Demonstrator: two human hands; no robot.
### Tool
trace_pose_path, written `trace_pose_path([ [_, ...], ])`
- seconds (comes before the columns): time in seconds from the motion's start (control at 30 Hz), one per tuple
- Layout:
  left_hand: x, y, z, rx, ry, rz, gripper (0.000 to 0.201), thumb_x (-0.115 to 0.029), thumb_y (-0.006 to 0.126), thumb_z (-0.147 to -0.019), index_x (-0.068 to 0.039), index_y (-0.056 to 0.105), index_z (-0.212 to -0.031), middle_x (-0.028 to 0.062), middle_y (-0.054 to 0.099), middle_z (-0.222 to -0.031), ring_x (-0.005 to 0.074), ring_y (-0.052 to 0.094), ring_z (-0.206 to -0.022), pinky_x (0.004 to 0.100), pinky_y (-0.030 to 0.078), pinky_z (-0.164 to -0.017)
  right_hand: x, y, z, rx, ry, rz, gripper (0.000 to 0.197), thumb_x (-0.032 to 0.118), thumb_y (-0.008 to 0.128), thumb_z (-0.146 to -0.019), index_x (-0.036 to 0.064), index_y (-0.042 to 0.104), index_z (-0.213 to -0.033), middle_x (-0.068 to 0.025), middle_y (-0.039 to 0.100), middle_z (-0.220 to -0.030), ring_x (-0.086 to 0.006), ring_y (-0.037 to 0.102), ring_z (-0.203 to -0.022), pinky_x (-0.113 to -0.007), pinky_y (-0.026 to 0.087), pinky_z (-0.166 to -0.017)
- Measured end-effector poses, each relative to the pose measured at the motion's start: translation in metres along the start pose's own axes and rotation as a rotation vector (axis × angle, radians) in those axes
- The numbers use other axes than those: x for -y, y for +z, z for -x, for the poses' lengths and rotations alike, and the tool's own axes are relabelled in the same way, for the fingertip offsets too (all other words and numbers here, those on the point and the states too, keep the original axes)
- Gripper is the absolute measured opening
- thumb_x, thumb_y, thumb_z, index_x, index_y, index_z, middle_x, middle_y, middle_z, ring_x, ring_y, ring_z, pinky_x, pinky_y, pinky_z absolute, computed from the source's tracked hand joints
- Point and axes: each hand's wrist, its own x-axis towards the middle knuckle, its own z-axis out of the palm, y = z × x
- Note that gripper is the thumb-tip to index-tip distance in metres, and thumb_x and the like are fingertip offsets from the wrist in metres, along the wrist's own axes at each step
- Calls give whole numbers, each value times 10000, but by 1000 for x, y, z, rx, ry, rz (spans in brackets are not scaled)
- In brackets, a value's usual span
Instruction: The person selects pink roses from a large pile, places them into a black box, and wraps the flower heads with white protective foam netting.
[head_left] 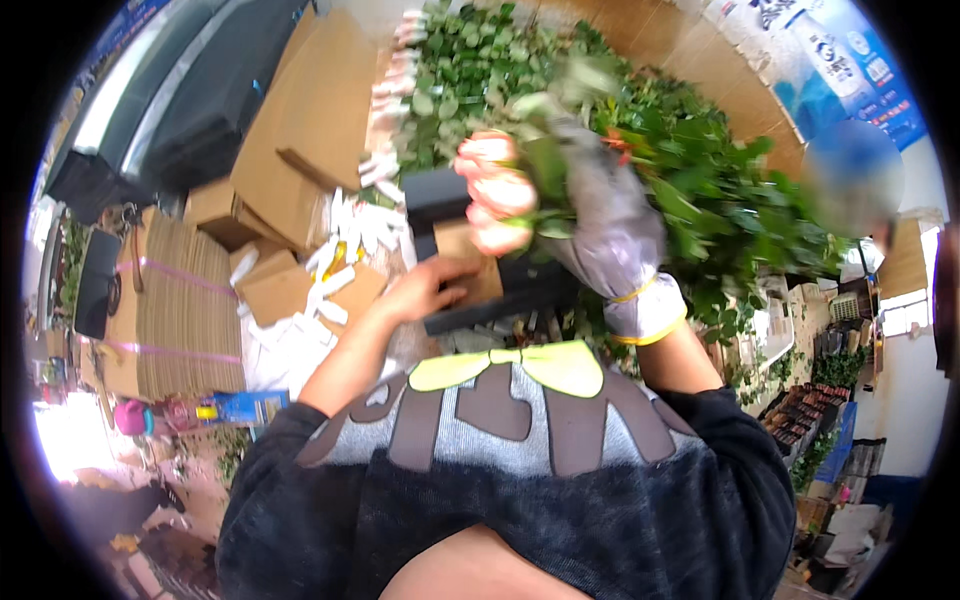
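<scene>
Several pink roses [500, 195] form a bunch in front of me, their heads pointing left and toward me. My right hand [590, 165], in a greyish-white glove with a yellow-edged cuff, is closed at the leafy stems of this bunch; motion smears its fingers. My bare left hand [430, 287] reaches to a small piece of brown cardboard [480, 272] just below the rose heads. Its fingers are apart and touch the cardboard's left edge. Beneath the cardboard is a black stand or tray [470, 318], partly hidden by the flowers and the hand.
Leafy green stems [720, 190] pile up beyond and right of my hands. White tubular wrappers [365, 225] lie scattered at left, by opened cardboard boxes [300, 130]. A strapped stack of flat cardboard [180, 310] stands farther left. A blurred blue-and-white round object [855, 170] is at far right.
</scene>
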Motion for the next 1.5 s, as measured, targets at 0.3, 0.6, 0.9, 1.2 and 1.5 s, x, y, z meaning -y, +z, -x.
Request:
trace_pose_path([
  [0.3, 6, -7, 18, -14, 42, -73, 439, 15, 488, -726, -78, 609, -1138, 143, 592, -1131, 296, 540, -1083, 364, 421, -953, -43, 50, 17, 774, -144, -14, 253, 277, 485, -896, 128, 669, -985, -117, 654, -828, -292, 627, -728, -356, 491, -637],
  [0.6, -30, -18, 2, -405, 174, -194, 482, -108, 768, -658, -66, 595, -1106, 117, 577, -1034, 311, 558, -962, 385, 456, -858, -33, 33, 3, 275, -312, -539, 137, 249, 579, -849, 151, 675, -852, -68, 638, -717, -233, 622, -618, -355, 511, -552],
  [0.9, -15, -33, -20, -330, -26, -56, 410, -159, 699, -755, -162, 608, -1155, 82, 654, -1005, 279, 616, -900, 365, 501, -771, 21, 69, -2, 136, -441, -249, 59, 184, 631, -692, 147, 610, -734, -55, 561, -624, -245, 587, -544, -385, 458, -477],
  [1.2, -7, -29, 2, -248, -17, 37, 387, -118, 673, -767, -28, 613, -1138, 140, 637, -1067, 279, 586, -1040, 348, 459, -889, 21, 78, -20, 944, -552, -279, 162, 231, 593, -789, 144, 662, -907, -113, 655, -785, -323, 643, -778, -431, 510, -680],
  [1.5, -4, -14, 15, -267, -42, -7, 349, -89, 659, -748, -77, 658, -1097, 58, 652, -1063, 248, 540, -1020, 361, 434, -915, 8, 109, -22, 1172, -581, -339, 182, 241, 570, -827, 138, 649, -955, -140, 647, -838, -327, 632, -793, -423, 495, -705],
])
